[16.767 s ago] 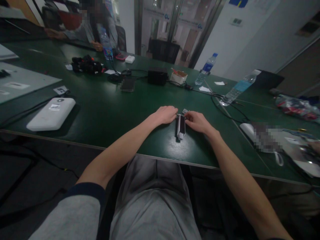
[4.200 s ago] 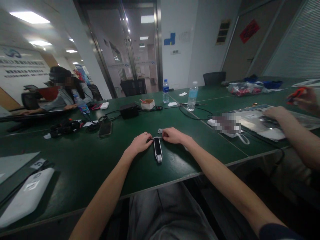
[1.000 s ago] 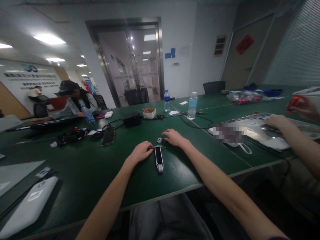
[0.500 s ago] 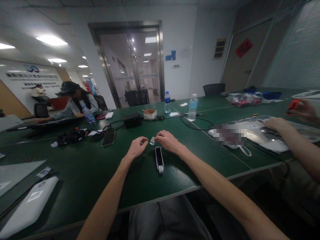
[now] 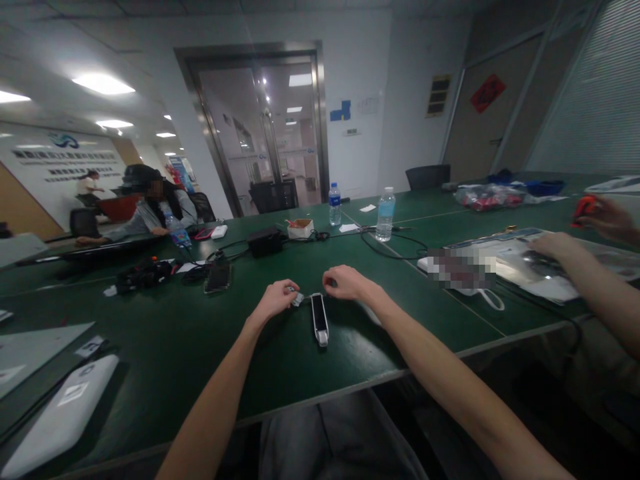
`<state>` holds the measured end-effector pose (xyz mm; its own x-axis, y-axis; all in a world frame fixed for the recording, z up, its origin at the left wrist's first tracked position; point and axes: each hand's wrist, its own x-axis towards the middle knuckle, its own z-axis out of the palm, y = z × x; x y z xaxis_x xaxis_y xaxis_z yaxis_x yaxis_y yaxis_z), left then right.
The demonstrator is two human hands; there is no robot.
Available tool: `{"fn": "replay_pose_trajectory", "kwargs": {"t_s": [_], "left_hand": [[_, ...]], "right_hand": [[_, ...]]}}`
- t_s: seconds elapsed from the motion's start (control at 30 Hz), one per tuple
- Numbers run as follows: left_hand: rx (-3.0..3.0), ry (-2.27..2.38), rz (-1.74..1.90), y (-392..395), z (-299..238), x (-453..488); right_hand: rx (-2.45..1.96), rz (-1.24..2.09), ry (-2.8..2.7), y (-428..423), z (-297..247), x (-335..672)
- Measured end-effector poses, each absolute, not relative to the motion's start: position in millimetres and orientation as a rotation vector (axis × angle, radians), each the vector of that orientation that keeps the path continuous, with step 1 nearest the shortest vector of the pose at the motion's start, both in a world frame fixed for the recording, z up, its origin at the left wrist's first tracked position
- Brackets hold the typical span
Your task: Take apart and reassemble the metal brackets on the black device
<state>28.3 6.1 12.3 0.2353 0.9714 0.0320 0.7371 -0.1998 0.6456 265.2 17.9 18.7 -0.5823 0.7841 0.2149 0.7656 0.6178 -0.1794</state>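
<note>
A slim black and silver device [image 5: 319,317] lies lengthwise on the green table [image 5: 175,333] in front of me. My left hand [image 5: 276,298] rests just left of its far end, fingers pinched on a small pale grey part [image 5: 298,299]. Just right of the device's far end, my right hand [image 5: 345,283] is curled on the table; whether it holds anything is hidden.
A co-worker's forearms [image 5: 585,273] work over a tray at the right, one hand gripping a red tool [image 5: 583,208]. Two water bottles [image 5: 385,213], a black adapter [image 5: 264,241], cables, a phone [image 5: 218,275] and a white pad [image 5: 60,413] lie around. Another person sits at far left.
One second ago the small part lay beyond the device; my right hand lifted it across, and now my left hand pinches it. My right hand has drawn back beside the device's far end.
</note>
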Motion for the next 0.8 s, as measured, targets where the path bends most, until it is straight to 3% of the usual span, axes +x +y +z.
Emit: {"fn": "replay_pose_trajectory", "kwargs": {"t_s": [0.27,0.8], "left_hand": [[1.965,1.504,0.558,8.2,6.6,26.8],[2.19,1.604,0.46,6.9,8.9,28.2]], "right_hand": [[-1.402,0.32,-2.616,16.2,16.9,265.5],[-1.364,0.323,-2.613,14.4,17.1,264.7]]}}
